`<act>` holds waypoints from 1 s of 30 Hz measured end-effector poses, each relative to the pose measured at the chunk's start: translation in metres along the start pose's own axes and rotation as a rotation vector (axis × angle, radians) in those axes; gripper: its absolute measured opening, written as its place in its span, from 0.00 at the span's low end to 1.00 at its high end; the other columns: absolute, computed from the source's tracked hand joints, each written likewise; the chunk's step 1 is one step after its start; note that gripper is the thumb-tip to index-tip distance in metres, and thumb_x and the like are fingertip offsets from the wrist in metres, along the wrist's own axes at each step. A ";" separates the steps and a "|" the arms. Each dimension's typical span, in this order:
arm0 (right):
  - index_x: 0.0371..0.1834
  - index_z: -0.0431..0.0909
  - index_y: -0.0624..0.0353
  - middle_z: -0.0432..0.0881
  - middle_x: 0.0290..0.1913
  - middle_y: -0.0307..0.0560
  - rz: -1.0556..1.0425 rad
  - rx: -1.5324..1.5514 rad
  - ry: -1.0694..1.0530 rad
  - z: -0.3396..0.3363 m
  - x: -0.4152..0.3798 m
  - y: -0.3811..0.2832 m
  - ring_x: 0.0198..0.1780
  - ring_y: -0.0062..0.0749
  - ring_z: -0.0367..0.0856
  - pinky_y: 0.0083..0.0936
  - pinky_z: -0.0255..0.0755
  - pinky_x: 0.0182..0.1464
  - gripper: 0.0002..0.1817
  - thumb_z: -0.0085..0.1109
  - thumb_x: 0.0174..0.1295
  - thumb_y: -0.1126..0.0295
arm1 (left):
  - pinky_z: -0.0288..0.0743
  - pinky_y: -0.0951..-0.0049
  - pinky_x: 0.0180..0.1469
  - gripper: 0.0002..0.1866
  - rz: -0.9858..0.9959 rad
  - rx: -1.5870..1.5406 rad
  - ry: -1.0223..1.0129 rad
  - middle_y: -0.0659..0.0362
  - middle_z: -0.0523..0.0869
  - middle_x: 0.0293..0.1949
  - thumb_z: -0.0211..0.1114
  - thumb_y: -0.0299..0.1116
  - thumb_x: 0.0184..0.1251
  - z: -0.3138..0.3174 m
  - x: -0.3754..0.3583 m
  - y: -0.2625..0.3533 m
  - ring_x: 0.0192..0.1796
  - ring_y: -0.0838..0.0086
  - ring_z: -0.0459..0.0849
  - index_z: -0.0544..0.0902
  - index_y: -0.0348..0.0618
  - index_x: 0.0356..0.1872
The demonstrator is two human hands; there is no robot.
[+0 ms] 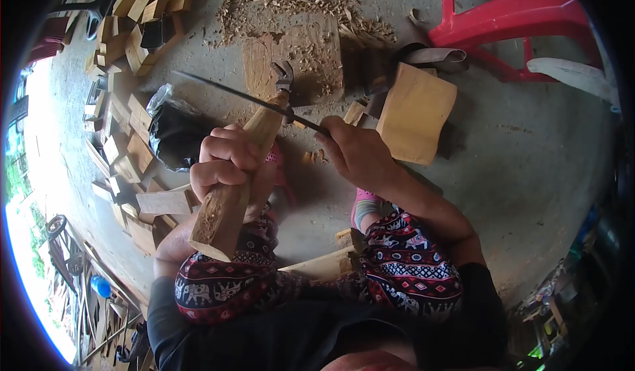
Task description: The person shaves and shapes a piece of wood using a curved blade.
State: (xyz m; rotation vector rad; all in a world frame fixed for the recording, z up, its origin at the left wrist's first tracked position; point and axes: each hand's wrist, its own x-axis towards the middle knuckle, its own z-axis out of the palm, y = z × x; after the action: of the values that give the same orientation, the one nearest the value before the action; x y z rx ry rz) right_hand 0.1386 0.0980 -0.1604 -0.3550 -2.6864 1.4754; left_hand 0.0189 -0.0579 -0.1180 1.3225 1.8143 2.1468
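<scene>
My left hand [226, 158] is wrapped round a thick piece of wood [221, 215], which slants up and away from my lap. Its near end is broad and rough, and it tapers toward the far end. A metal claw-shaped head [284, 73] shows at that narrow tip. Closed on one end of a long, thin, dark metal bar [228, 93], like a file, is my right hand [357, 147]. The bar points to the upper left and crosses over the wood near its narrow end.
A flat wooden block [259, 67] strewn with wood shavings [291, 4] lies ahead. Right of it is a curved wooden block [418, 113], with a red plastic chair [516, 24] beyond. Wood offcuts [135, 149] and a black plastic bag [173, 136] are at the left.
</scene>
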 end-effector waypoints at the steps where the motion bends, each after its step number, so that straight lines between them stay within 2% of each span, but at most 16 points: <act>1: 0.40 0.67 0.58 0.77 0.22 0.56 -0.047 0.005 0.046 -0.003 0.000 -0.004 0.26 0.57 0.79 0.47 0.69 0.25 0.11 0.51 0.69 0.62 | 0.69 0.63 0.44 0.21 -0.022 0.042 0.034 0.62 0.73 0.33 0.69 0.16 0.49 0.000 0.001 0.001 0.36 0.71 0.74 0.67 0.53 0.34; 2: 0.40 0.67 0.58 0.77 0.22 0.56 -0.050 0.002 0.044 0.000 0.000 -0.001 0.26 0.57 0.79 0.47 0.69 0.25 0.11 0.51 0.69 0.62 | 0.72 0.62 0.45 0.24 -0.043 0.085 0.067 0.63 0.75 0.31 0.71 0.15 0.44 0.000 0.001 0.002 0.35 0.71 0.76 0.67 0.53 0.33; 5: 0.40 0.66 0.57 0.77 0.21 0.54 -0.041 -0.001 0.038 0.019 -0.001 0.021 0.26 0.56 0.80 0.47 0.70 0.25 0.10 0.51 0.69 0.62 | 0.72 0.62 0.46 0.23 -0.018 0.038 0.113 0.63 0.75 0.32 0.71 0.15 0.45 0.002 -0.002 -0.001 0.35 0.71 0.76 0.67 0.53 0.33; 8: 0.40 0.68 0.58 0.77 0.21 0.53 0.052 -0.015 0.003 0.026 0.000 0.027 0.27 0.55 0.80 0.46 0.71 0.26 0.10 0.52 0.69 0.63 | 0.72 0.63 0.46 0.23 -0.044 0.000 0.106 0.63 0.74 0.32 0.71 0.16 0.46 0.001 -0.005 -0.002 0.35 0.71 0.76 0.67 0.53 0.34; 11: 0.39 0.68 0.58 0.77 0.21 0.54 0.022 -0.041 -0.004 0.005 0.005 0.007 0.26 0.56 0.80 0.46 0.70 0.25 0.09 0.52 0.69 0.63 | 0.72 0.63 0.46 0.23 -0.017 0.004 0.080 0.63 0.74 0.32 0.71 0.15 0.46 -0.002 -0.005 -0.003 0.35 0.71 0.76 0.67 0.52 0.34; 13: 0.38 0.67 0.57 0.76 0.20 0.55 -0.062 0.027 0.097 -0.003 0.004 -0.004 0.25 0.56 0.79 0.47 0.69 0.24 0.10 0.51 0.69 0.63 | 0.72 0.63 0.46 0.23 -0.025 0.024 0.090 0.63 0.74 0.32 0.71 0.16 0.45 0.000 -0.002 -0.002 0.35 0.71 0.76 0.67 0.53 0.34; 15: 0.39 0.67 0.57 0.77 0.21 0.54 -0.027 0.016 0.054 0.013 0.003 0.014 0.25 0.56 0.79 0.47 0.70 0.24 0.09 0.51 0.69 0.63 | 0.72 0.63 0.46 0.23 -0.022 0.048 0.094 0.63 0.74 0.32 0.71 0.16 0.45 0.001 0.000 -0.001 0.35 0.71 0.76 0.67 0.53 0.34; 17: 0.39 0.67 0.57 0.77 0.21 0.54 0.007 0.004 0.015 0.022 0.001 0.026 0.25 0.56 0.79 0.46 0.70 0.25 0.09 0.51 0.69 0.63 | 0.67 0.64 0.47 0.19 -0.037 0.015 0.075 0.62 0.71 0.35 0.68 0.19 0.55 0.002 -0.003 -0.002 0.39 0.70 0.72 0.67 0.53 0.36; 21: 0.40 0.67 0.57 0.77 0.21 0.55 0.039 -0.037 0.030 0.018 -0.001 0.019 0.25 0.56 0.79 0.47 0.70 0.25 0.09 0.51 0.69 0.63 | 0.67 0.63 0.50 0.19 -0.052 0.000 0.032 0.61 0.72 0.36 0.68 0.19 0.55 -0.001 -0.006 -0.002 0.39 0.70 0.72 0.67 0.53 0.37; 23: 0.39 0.67 0.57 0.76 0.20 0.55 0.006 -0.058 0.044 0.006 0.001 0.009 0.25 0.56 0.79 0.48 0.69 0.24 0.10 0.51 0.69 0.62 | 0.72 0.64 0.44 0.24 -0.030 0.033 0.154 0.63 0.74 0.31 0.74 0.17 0.44 0.004 -0.004 -0.004 0.35 0.71 0.76 0.68 0.53 0.32; 26: 0.39 0.66 0.57 0.76 0.19 0.55 -0.046 0.008 0.114 0.007 0.001 0.005 0.24 0.57 0.79 0.48 0.69 0.24 0.10 0.51 0.69 0.62 | 0.72 0.65 0.44 0.24 -0.067 0.053 0.162 0.63 0.74 0.31 0.74 0.17 0.43 0.007 -0.001 -0.001 0.34 0.71 0.76 0.68 0.53 0.32; 28: 0.41 0.67 0.57 0.77 0.20 0.54 0.066 -0.048 0.005 0.025 0.001 0.026 0.25 0.55 0.80 0.47 0.71 0.25 0.10 0.50 0.70 0.62 | 0.72 0.65 0.44 0.24 -0.044 0.027 0.161 0.63 0.74 0.31 0.75 0.17 0.43 0.006 -0.003 -0.003 0.35 0.71 0.76 0.68 0.53 0.31; 30: 0.41 0.67 0.58 0.77 0.20 0.54 0.039 -0.066 0.019 0.024 0.003 0.029 0.25 0.55 0.80 0.47 0.71 0.26 0.10 0.50 0.70 0.62 | 0.72 0.65 0.44 0.24 -0.023 0.002 0.154 0.63 0.75 0.31 0.75 0.17 0.44 0.007 -0.002 -0.006 0.35 0.71 0.76 0.68 0.53 0.31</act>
State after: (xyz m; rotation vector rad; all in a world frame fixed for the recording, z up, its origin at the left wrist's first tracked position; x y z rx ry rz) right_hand 0.1371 0.0937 -0.1977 -0.4248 -2.7336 1.3873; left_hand 0.0221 -0.0520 -0.1243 1.1608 1.8737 2.2939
